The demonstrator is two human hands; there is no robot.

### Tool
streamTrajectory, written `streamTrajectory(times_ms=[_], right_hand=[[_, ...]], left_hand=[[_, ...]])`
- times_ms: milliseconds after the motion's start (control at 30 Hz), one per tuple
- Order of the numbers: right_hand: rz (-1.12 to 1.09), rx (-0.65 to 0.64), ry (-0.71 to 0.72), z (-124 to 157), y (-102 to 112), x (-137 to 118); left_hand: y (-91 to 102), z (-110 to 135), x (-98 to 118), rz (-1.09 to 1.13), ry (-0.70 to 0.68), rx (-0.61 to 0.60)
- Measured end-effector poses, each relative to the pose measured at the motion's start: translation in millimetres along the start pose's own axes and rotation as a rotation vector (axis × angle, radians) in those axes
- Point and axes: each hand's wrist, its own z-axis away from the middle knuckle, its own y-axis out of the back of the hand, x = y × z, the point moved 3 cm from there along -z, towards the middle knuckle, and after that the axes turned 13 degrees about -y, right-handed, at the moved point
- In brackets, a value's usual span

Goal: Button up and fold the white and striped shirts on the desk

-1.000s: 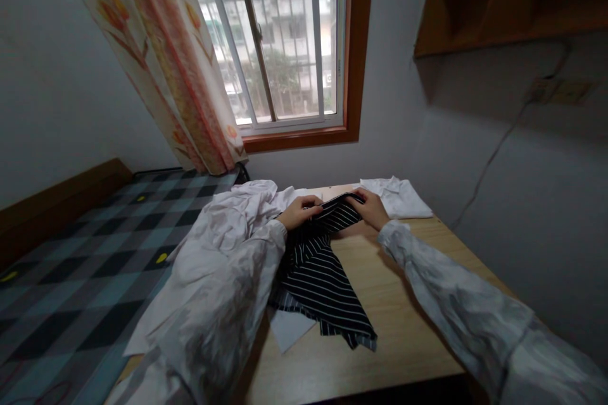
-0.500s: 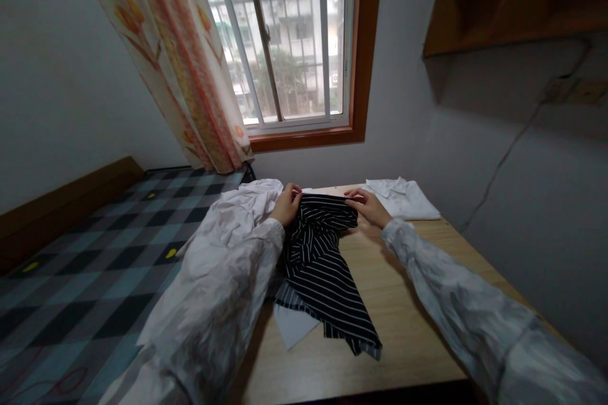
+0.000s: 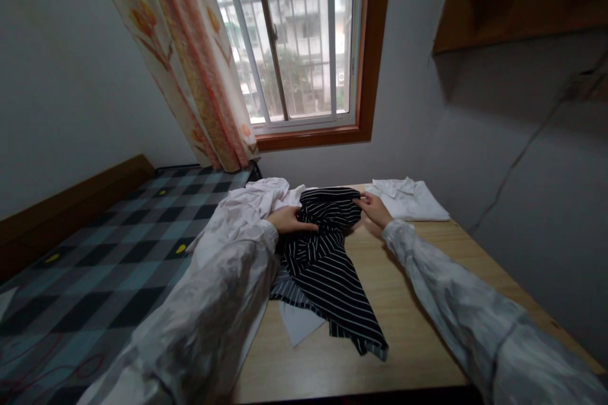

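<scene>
A black garment with thin white stripes [image 3: 337, 272] lies bunched on the wooden table, one part spreading toward the near edge. My left hand [image 3: 289, 220] rests on its left side, thumb stretched across the cloth and apart from the other fingers, which are partly hidden by the fabric. At the garment's far right edge, my right hand [image 3: 374, 207] pinches the striped cloth between thumb and fingers. Under the garment a pale grey-white flat piece [image 3: 299, 323] sticks out. Beside my left forearm is a crumpled white cloth [image 3: 247, 199].
A folded white shirt [image 3: 408, 199] lies at the table's [image 3: 408, 329] far right corner. To the left stands a bed with a checked cover [image 3: 142, 234]. Ahead are a window [image 3: 304, 44] and a flowered curtain [image 3: 175, 57]. A wooden shelf [image 3: 513, 19] hangs at upper right.
My left hand has let go of the garment's far left corner and moved nearer, onto its middle left. My right hand keeps its pinch. The far edge has slumped into a fold.
</scene>
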Motion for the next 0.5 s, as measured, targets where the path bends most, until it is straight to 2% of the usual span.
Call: streamTrajectory(times_ms=[33, 100, 200, 333, 400, 500], right_hand=[[-0.018, 0.039, -0.005, 0, 2, -4], [-0.051, 0.088, -0.016, 0, 3, -12], [-0.041, 0.081, -0.009, 5, 5, -27], [0.257, -0.107, 0.033, 12, 17, -50], [0.423, -0.217, 0.000, 15, 29, -57], [0.583, -0.353, -0.137, 16, 52, -64]], left_hand=[[-3.0, 2, 0, -0.068, -0.002, -0.055], [-2.9, 0, -1, -0.164, -0.016, -0.028], [13.9, -8, -3, -0.203, -0.054, 0.222], [53.4, -11, -8, -0.226, -0.071, 0.500], [72.9, -9, -9, -0.223, -0.059, 0.557], [96.9, -2, -11, -0.212, -0.025, 0.614]])
